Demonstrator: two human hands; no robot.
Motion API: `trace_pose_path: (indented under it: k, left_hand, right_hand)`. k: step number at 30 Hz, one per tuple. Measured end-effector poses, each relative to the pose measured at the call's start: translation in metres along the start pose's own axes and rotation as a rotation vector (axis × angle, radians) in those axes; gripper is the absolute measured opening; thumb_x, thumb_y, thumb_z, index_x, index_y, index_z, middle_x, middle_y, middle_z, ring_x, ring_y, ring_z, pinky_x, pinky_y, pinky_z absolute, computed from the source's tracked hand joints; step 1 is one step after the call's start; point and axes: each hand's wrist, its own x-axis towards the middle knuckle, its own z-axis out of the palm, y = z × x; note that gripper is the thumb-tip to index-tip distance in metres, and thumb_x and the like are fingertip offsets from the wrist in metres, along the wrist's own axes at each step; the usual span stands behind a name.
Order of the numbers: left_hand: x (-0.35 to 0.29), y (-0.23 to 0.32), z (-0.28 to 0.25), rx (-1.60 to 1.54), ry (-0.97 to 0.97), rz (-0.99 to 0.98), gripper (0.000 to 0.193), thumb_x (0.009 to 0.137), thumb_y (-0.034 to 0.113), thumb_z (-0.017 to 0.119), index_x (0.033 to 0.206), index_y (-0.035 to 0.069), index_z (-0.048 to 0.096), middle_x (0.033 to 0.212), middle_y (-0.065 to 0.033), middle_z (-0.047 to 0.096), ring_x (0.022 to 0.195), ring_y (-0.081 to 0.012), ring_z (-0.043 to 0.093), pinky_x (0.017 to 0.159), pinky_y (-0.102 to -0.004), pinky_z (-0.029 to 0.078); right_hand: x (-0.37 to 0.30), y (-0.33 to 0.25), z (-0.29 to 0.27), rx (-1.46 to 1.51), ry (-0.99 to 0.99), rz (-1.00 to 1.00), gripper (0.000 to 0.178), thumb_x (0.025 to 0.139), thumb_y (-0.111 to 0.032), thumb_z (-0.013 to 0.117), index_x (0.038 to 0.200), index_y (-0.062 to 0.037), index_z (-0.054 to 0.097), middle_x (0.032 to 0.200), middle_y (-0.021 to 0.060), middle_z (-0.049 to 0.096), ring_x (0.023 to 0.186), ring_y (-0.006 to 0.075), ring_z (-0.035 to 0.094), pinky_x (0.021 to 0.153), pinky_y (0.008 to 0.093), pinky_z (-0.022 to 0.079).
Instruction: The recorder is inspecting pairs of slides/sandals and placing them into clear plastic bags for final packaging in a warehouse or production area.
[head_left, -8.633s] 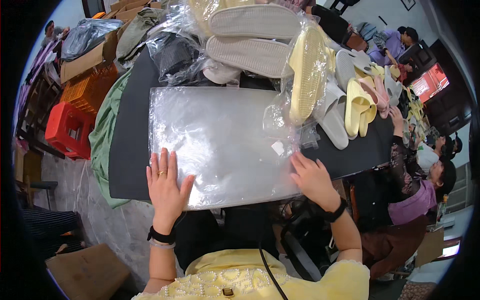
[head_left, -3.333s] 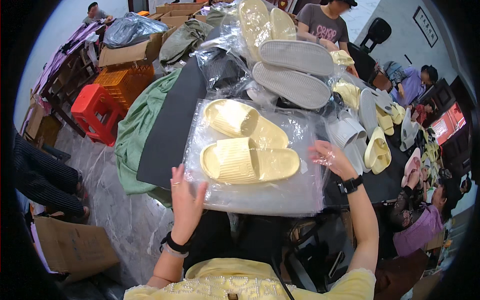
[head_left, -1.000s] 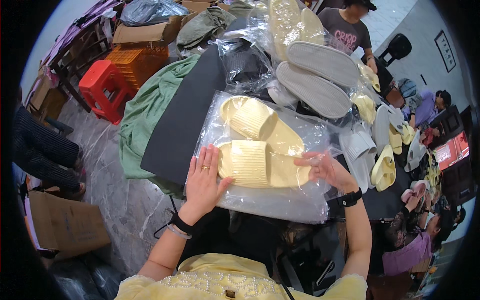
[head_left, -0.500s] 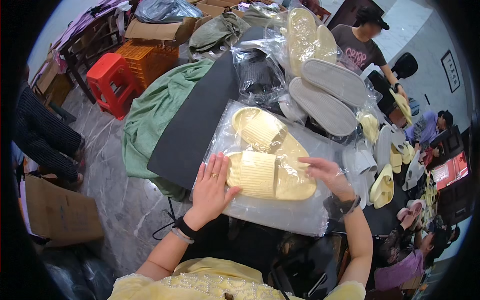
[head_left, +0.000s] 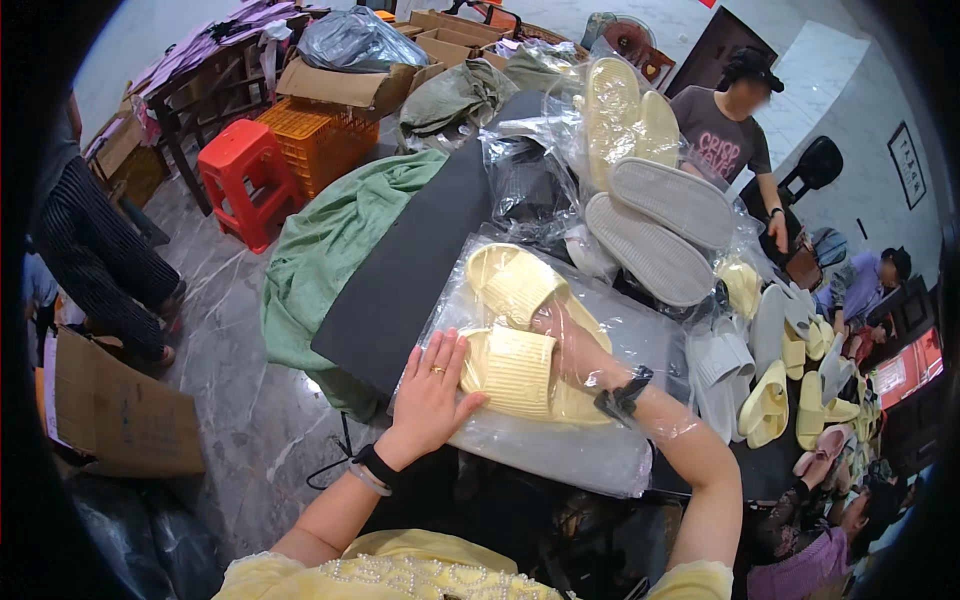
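A pair of pale yellow ribbed slide slippers (head_left: 508, 372) lies side by side on a clear plastic bag (head_left: 530, 455), with film glinting over them. My left hand (head_left: 430, 405) lies flat, fingers stretched out, against the toe end of the nearer slipper. From the right, my right hand (head_left: 575, 350) reaches over the footbeds to the strap opening of the farther slipper (head_left: 512, 280). Its fingertips are hidden at that strap. Clear film covers my right wrist and part of the forearm, so the hand appears to be inside the bag.
Grey slippers (head_left: 655, 235), soles up, and bagged yellow slippers (head_left: 625, 120) are piled beyond. More slippers (head_left: 765, 405) line the dark table (head_left: 385, 270) at right, where other people work. A green cloth (head_left: 335, 250) hangs off its left edge. A red stool (head_left: 245, 180) stands left.
My right hand has moved left across the slippers to the farther strap. My left hand stays at the nearer slipper. The person across the table has lowered the yellow slipper from view.
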Motion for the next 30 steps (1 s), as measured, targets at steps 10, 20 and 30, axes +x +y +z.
trace_pose_path:
  k: [10,20,30]
  left_hand:
    - [0.0,0.001,0.003,0.056,-0.001,-0.005,0.088,0.081,0.059,0.057,0.141,-0.002,0.034,0.148,-0.0196,0.032,0.139,-0.031,0.028,0.112,-0.0482,0.021]
    - [0.006,0.011,-0.011,0.107,-0.031,0.023,0.086,0.08,0.058,0.059,0.137,-0.003,0.039,0.142,-0.0255,0.037,0.136,-0.0393,0.029,0.112,-0.051,0.019]
    - [0.002,0.016,-0.008,0.013,-0.109,0.107,0.09,0.076,0.067,0.058,0.141,0.008,0.039,0.149,-0.0244,0.023,0.138,-0.0445,0.019,0.111,-0.0536,0.017]
  right_hand:
    - [-0.105,-0.003,-0.067,-0.491,0.063,0.017,0.031,0.079,-0.019,0.064,0.109,-0.0108,0.064,0.116,0.0074,0.062,0.101,0.0281,0.059,0.081,0.036,0.05]
    - [-0.255,-0.002,-0.122,-0.023,0.54,0.624,0.022,0.084,-0.012,0.063,0.103,-0.0006,0.064,0.089,0.0094,0.065,0.082,0.019,0.062,0.073,0.0313,0.048]
    - [-0.307,-0.039,-0.157,0.517,1.002,0.46,0.036,0.094,-0.013,0.052,0.128,0.0,0.048,0.115,0.0085,0.059,0.098,0.018,0.06,0.087,0.0304,0.049]
